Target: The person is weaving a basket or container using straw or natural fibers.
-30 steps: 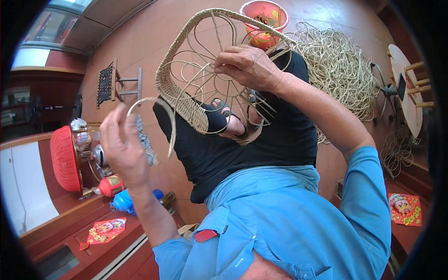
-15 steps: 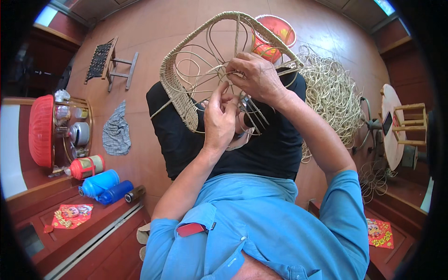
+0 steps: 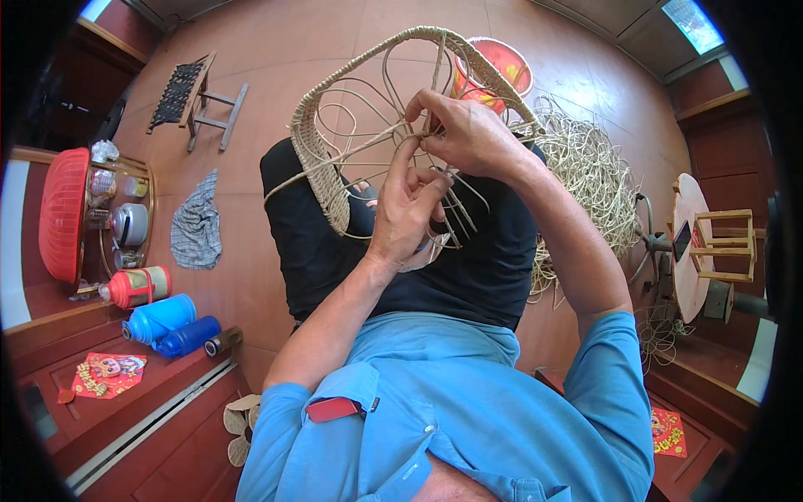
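A woven basket frame (image 3: 320, 180) of pale plaited cord rests tilted on my black-trousered thighs. Long bendy strands (image 3: 355, 140) loop and cross inside its rim and meet in a bundle in the middle. My right hand (image 3: 468, 138) comes over this bundle from the right, thumb and forefinger pinched on a strand near the crossing. Just below it, my left hand (image 3: 407, 205) has its forefinger stretched up to the same spot, while its other fingers curl round the strands. Several cut ends (image 3: 458, 219) stick out beneath my hands. My fingers partly hide the crossing.
A red bucket (image 3: 504, 67) stands beyond the basket. A big heap of loose cord (image 3: 590, 180) lies on the floor to the right. At left are a low stool (image 3: 196, 100), a crumpled cloth (image 3: 197, 222) and flasks (image 3: 159, 318). A round wooden board (image 3: 690, 251) stands far right.
My right forefinger has lifted and straightened, with its thumb now at the crossing. My left forefinger has reached up closer to the right hand. The view has shifted slightly.
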Tool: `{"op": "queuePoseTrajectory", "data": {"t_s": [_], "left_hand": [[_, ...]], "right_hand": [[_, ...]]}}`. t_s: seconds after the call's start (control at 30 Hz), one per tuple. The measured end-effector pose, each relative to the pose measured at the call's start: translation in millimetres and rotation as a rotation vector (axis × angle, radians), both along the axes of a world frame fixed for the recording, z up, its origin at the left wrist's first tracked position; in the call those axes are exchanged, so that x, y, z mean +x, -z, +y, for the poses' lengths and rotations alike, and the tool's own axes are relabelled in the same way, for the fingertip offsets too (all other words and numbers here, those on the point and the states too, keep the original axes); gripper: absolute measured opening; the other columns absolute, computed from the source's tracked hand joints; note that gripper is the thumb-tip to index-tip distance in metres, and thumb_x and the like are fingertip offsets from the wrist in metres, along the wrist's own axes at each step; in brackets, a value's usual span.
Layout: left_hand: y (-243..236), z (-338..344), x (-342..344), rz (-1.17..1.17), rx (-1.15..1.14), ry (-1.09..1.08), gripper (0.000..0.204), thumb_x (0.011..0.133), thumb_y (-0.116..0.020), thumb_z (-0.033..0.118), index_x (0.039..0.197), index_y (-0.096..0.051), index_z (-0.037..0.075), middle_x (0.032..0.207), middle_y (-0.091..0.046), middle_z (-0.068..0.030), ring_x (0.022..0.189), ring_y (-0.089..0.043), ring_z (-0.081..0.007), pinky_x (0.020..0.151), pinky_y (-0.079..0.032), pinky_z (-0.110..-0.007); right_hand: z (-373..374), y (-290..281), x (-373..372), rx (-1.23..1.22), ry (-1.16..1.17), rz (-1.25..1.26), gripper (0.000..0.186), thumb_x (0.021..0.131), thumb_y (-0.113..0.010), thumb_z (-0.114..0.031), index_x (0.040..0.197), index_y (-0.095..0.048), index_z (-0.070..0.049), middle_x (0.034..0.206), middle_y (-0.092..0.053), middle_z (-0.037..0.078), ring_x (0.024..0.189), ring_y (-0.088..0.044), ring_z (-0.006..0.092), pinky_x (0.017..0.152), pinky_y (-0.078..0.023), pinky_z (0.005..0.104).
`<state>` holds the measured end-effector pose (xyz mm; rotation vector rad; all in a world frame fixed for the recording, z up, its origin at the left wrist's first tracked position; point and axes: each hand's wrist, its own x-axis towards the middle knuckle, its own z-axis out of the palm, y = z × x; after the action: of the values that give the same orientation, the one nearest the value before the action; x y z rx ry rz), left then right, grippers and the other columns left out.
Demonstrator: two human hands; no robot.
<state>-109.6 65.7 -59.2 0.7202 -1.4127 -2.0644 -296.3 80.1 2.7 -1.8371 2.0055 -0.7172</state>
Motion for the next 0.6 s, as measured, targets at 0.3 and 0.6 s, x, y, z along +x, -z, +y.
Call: {"op": "queuePoseTrajectory", "data": {"t_s": [0.3,0.6], "left_hand": [[-2.6,-12.4,15.0,-0.654,-0.905,-0.022,0.032,0.112,-0.062,0.031,0.092,-0.068,0.007,0.082,-0.073,-0.0257,0.075,-0.074,-0.0450,0.065,-0.056,-0.054],[-35.2,-20.7,53.8,-0.221,-0.044,0.143,0.044,0.117,-0.060,0.042,0.089,-0.065,0.008,0.066,-0.043,0.0094,0.056,-0.040,-0.0002,0.051,-0.030,-0.022]], "right_hand": [[3.8,8.0,-6.8,-0.011,-0.103,-0.108,0.027,0.092,-0.070,-0.013,0.117,-0.073,-0.005,0.101,-0.081,0.019,0.099,-0.080,0.0367,0.090,-0.062,0.0471],[17.2,31.8,-0.5,-0.407,-0.114,-0.018,0.017,0.095,-0.079,-0.020,0.107,-0.073,-0.011,0.101,-0.071,0.013,0.096,-0.074,0.0369,0.083,-0.060,0.0489]]}}
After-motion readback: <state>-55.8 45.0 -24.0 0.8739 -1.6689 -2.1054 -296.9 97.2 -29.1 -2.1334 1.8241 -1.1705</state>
